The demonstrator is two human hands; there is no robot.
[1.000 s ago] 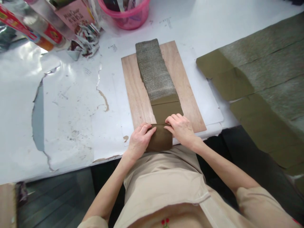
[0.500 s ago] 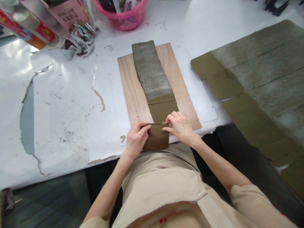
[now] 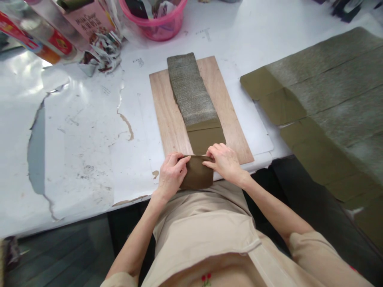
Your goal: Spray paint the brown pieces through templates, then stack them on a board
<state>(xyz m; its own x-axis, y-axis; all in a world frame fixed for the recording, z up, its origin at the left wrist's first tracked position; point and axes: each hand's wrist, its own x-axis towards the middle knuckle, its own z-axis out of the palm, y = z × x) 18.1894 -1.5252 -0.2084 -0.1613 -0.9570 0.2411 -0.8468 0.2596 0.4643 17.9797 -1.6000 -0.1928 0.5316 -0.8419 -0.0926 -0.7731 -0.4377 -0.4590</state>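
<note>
Both hands pinch the upper edge of a small brown-olive piece [image 3: 197, 175], which looks like thin leather or coated fabric and hangs over the table's front edge. My left hand [image 3: 172, 173] has its thumb on top at the left corner. At the right corner, thumb and fingers of my right hand [image 3: 224, 161] close on the same edge. Just beyond them lies a long strip of overlapped pieces [image 3: 191, 91], fuzzy grey-green at the far part and smooth olive at the near end. It rests on a wooden board [image 3: 167, 111].
A large sheet of similar overlapped pieces [image 3: 329, 87] spreads at the right, hanging past the edge. White paper, torn in places, covers the table [image 3: 80, 131]. A pink basket [image 3: 161, 30], bottles [image 3: 48, 36] and crumpled wrapping [image 3: 106, 52] stand at the back left.
My right hand has shifted slightly left and down along the piece's upper edge. The left hand keeps its pinch. The whole view has moved a little.
</note>
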